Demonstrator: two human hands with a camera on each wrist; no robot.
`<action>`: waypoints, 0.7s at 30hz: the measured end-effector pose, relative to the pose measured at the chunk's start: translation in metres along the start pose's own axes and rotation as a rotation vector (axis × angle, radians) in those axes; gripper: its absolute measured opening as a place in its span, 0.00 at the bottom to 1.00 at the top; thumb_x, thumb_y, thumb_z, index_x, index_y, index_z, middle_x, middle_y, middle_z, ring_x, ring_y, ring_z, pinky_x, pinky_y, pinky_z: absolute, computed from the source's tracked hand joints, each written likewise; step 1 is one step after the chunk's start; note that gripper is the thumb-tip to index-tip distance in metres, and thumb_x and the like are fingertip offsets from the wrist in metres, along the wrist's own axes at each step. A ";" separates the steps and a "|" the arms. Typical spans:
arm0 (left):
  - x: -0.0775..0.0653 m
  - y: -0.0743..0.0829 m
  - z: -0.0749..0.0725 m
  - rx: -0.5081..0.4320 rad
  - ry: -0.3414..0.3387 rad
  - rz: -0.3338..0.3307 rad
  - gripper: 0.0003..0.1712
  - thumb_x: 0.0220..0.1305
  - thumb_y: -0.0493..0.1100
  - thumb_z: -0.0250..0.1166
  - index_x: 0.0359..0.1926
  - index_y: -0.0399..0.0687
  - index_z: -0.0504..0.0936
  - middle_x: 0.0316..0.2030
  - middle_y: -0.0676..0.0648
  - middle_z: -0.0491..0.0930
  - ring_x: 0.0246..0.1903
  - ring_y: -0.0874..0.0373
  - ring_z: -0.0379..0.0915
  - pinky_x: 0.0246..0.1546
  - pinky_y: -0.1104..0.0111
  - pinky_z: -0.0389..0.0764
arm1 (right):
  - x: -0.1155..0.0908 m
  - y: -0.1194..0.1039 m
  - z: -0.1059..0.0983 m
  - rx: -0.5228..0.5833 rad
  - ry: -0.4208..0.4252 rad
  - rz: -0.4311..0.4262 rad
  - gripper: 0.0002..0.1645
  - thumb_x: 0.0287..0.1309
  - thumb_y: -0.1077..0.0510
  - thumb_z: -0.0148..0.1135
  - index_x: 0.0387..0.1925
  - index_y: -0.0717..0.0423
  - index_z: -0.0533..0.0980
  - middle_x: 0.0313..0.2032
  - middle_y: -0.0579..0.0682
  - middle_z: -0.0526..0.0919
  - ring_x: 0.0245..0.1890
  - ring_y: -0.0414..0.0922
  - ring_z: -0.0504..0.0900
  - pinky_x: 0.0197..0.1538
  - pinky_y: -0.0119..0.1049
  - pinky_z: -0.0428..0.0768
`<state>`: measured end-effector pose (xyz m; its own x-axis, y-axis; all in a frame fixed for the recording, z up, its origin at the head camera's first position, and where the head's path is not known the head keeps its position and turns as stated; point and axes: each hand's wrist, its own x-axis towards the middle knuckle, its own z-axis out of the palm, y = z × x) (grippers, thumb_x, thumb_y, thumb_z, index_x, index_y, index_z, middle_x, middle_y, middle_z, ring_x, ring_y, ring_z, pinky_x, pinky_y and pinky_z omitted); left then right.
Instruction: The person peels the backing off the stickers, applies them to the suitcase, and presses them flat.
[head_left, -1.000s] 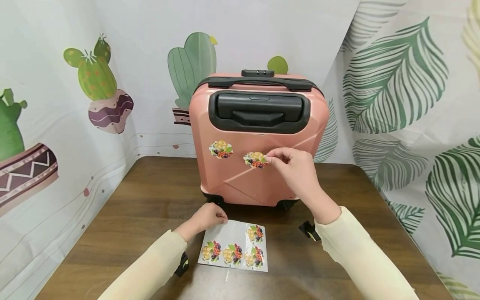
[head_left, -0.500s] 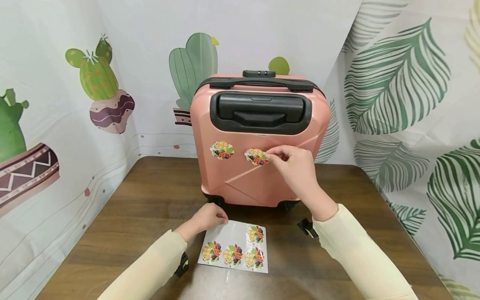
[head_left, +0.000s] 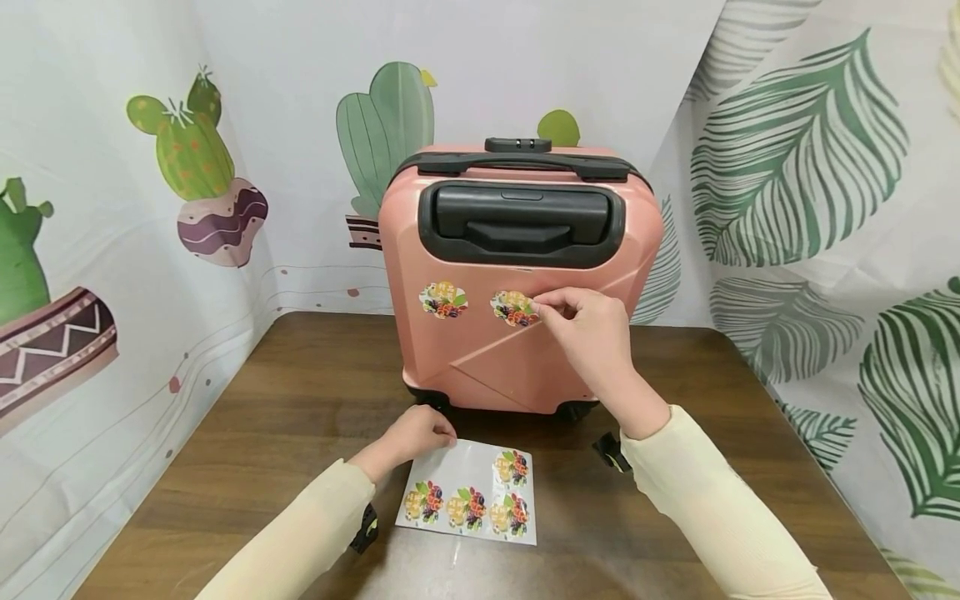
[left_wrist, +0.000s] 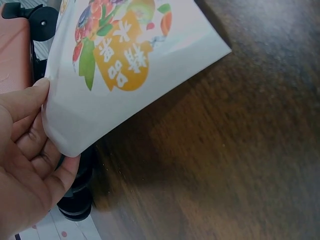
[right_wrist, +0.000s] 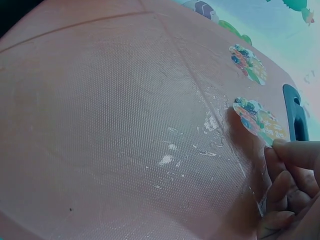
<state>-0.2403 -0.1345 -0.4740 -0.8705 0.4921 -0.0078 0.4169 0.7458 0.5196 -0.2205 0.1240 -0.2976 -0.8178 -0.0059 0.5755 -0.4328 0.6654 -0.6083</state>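
A pink suitcase (head_left: pixel 495 367) with a black recessed handle (head_left: pixel 521 225) stands upright on the table. On its left side one fruit sticker (head_left: pixel 443 300) lies flat. To the right of that, my right hand (head_left: pixel 592 333) pinches the edge of a second fruit sticker (head_left: pixel 512 308) between thumb and forefinger. In the right wrist view this held sticker (right_wrist: pixel 255 118) casts a shadow on the suitcase; whether its far edge touches is hard to tell. My left hand (head_left: pixel 416 433) grips the upper left corner of a white sticker sheet (head_left: pixel 457 467), which bears several more fruit stickers.
The brown wooden table (head_left: pixel 300 383) extends to both sides of the suitcase. A white curtain (head_left: pixel 285 100) printed with cacti and leaves hangs behind and beside it. Black straps with small cameras (head_left: pixel 365 529) sit at both wrists.
My right hand has moved slightly up, and the pinched sticker has risen a little with it, to about level with the first one. The left hand and the sheet stay in place.
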 end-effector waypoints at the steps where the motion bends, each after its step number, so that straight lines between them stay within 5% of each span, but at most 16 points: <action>1: 0.000 0.000 0.000 0.001 0.001 0.001 0.05 0.63 0.39 0.70 0.31 0.45 0.91 0.31 0.49 0.90 0.26 0.68 0.69 0.28 0.75 0.71 | 0.000 0.000 0.000 -0.007 0.005 -0.002 0.07 0.63 0.56 0.70 0.37 0.55 0.90 0.28 0.53 0.89 0.28 0.45 0.76 0.34 0.31 0.70; 21: -0.001 -0.002 0.001 0.006 0.004 -0.004 0.05 0.63 0.39 0.70 0.31 0.46 0.91 0.31 0.49 0.90 0.26 0.68 0.70 0.29 0.75 0.71 | -0.001 -0.002 0.006 -0.128 0.088 -0.044 0.09 0.60 0.55 0.72 0.37 0.57 0.89 0.31 0.55 0.90 0.35 0.53 0.83 0.40 0.48 0.79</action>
<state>-0.2401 -0.1361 -0.4763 -0.8734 0.4870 -0.0066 0.4147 0.7508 0.5140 -0.2210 0.1183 -0.3006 -0.7604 0.0246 0.6490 -0.4108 0.7557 -0.5101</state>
